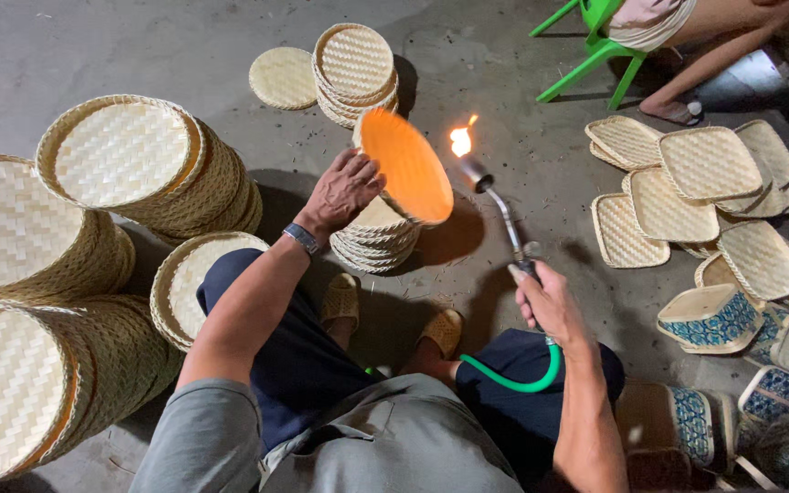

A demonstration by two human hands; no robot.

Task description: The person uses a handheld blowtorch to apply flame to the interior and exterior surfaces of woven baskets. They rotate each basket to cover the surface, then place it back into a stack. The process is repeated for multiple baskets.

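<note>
Left hand (344,190) gripped one round woven tray (406,166) tilted on edge over one short stack of trays (374,236), right hand (548,301) clenched around one gas torch (504,215) with green hose (518,379), flame (460,139) lit just beside tray, three tall basket stacks (152,164) sat at left, seven or so square lids (705,164) lay at right.

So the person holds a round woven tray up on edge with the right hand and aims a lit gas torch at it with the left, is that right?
Not quite: the hands are swapped. In the head view the left hand holds the round woven tray up on edge above a small stack of trays, and the right hand grips the gas torch, whose flame burns close beside the tray.
</note>
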